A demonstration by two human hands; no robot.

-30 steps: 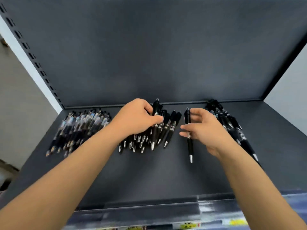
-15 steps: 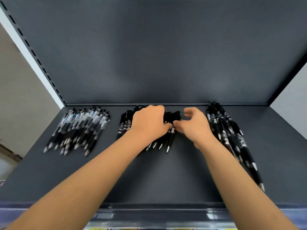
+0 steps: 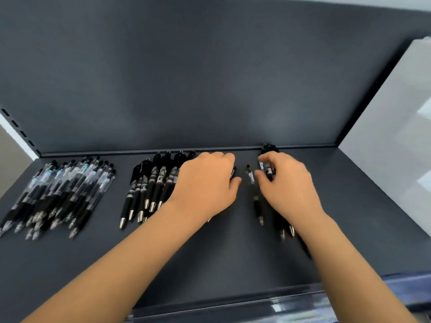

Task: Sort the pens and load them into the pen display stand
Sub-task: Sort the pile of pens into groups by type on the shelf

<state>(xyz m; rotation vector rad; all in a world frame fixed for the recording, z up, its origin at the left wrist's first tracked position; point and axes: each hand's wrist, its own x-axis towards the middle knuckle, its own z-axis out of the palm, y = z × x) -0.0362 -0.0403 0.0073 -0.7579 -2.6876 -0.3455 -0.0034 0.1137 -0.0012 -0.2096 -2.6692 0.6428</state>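
Pens of the middle pile (image 3: 151, 190) lie on the dark shelf (image 3: 233, 252) under the left hand (image 3: 207, 185), palm down, fingers bent over the pile's right edge; their tips are hidden, so I cannot tell whether it grips. The right hand (image 3: 286, 185) pinches the upper ends of the right pile (image 3: 258, 206) between thumb and curled fingers; that pile is blurred and mostly covered by hand and forearm; the left pile (image 3: 58, 194) lies well apart.
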